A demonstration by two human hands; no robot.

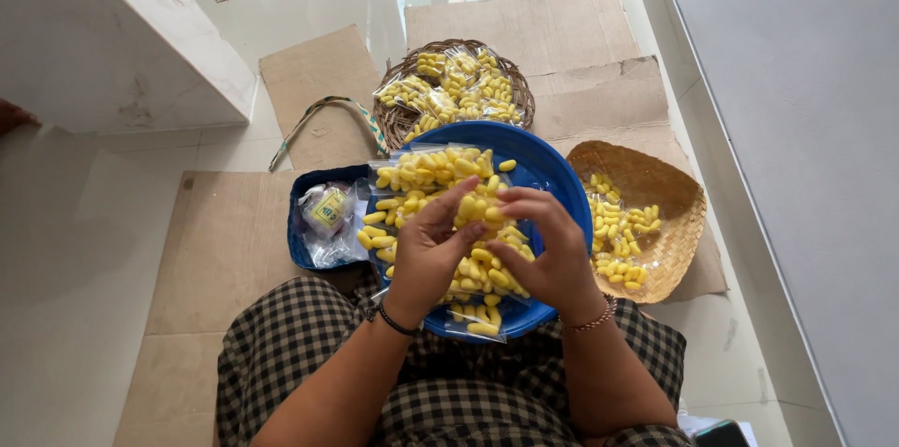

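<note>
Hands: left hand (429,255) and right hand (552,255) are meeting over a blue basin (548,166), fingers of both curling shut around a small clear bag of yellow pieces (479,213).
Bag: it is sitting between the fingertips, just above the basin's heap of yellow pieces (426,171).
Basin: it is resting on the person's checked lap (309,344).
Left of basin: a blue square tray (302,222) is holding clear wrappers.
Behind: a round wicker basket (398,119) is carrying filled bags.
Right: a flat woven tray (670,222) is holding loose yellow pieces.
</note>
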